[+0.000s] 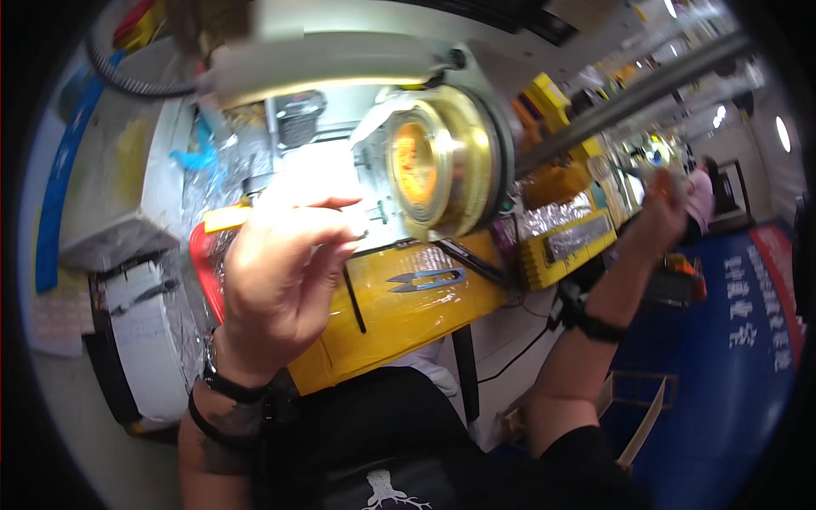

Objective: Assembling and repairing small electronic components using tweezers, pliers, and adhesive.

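Note:
My left hand (280,263) is raised in front of a white machine (340,64). Its thumb and fingertips are pinched together beside the machine's round gold wheel (442,161), and I see nothing between them. My right hand (665,194) is stretched far out to the right and upward; it is blurred, and I cannot make out what, if anything, it holds. A black band sits on each wrist. A pair of small grey thread snips (427,279) lies on the yellow table top (399,331), below the wheel and between my two arms.
A yellow box with a foil-lined top (565,246) stands at the table's right end. A white bin (149,340) and a grey tray (119,195) are on the left. Right of the table is a blue floor (722,365), with another person (701,191) far back.

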The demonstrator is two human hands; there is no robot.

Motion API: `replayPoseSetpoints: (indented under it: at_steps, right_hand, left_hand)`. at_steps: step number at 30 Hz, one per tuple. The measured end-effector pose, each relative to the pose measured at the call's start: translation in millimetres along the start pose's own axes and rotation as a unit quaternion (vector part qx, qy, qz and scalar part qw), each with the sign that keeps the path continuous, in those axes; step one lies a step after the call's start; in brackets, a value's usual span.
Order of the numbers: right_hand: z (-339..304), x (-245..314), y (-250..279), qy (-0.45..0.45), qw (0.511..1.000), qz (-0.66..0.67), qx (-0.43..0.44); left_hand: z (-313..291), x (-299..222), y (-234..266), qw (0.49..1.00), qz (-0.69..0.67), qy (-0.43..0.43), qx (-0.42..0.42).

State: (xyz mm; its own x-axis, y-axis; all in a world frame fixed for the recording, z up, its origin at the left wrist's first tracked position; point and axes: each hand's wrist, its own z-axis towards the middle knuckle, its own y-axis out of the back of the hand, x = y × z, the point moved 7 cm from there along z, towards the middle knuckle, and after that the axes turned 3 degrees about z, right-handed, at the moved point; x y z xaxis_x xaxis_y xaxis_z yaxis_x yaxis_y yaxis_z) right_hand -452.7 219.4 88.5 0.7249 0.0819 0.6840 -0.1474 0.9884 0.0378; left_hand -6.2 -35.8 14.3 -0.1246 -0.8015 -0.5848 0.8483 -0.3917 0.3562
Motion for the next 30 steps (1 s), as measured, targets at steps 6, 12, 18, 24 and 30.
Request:
replayPoseSetpoints:
  at_steps: [6, 12, 18, 24, 30]
  right_hand:
    - [-72.2, 125.5, -69.3, -0.069, 0.920, 0.386, -0.001]
    - [-153.1, 189.9, -183.7, 0.113, 0.904, 0.256, 0.322]
    - [-170.0, 191.1, -219.6, 0.101, 0.922, 0.232, 0.292]
    - [-170.4, 181.8, -215.1, 0.093, 0.936, 0.244, 0.234]
    - [-174.6, 184.6, -213.7, 0.084, 0.942, 0.238, 0.221]
  left_hand:
    - [0.9, 1.1, 7.3, 1.000, 0.001, -0.018, -0.002]
    - [-0.5, 3.2, 6.5, 1.000, -0.011, -0.012, -0.005]
    - [-0.8, 3.2, 5.9, 0.999, 0.002, 0.015, 0.028]
    - [1.8, 4.4, 7.0, 0.999, -0.021, 0.016, 0.024]
    - [0.5, 4.7, 6.3, 0.999, -0.027, 0.012, 0.020]
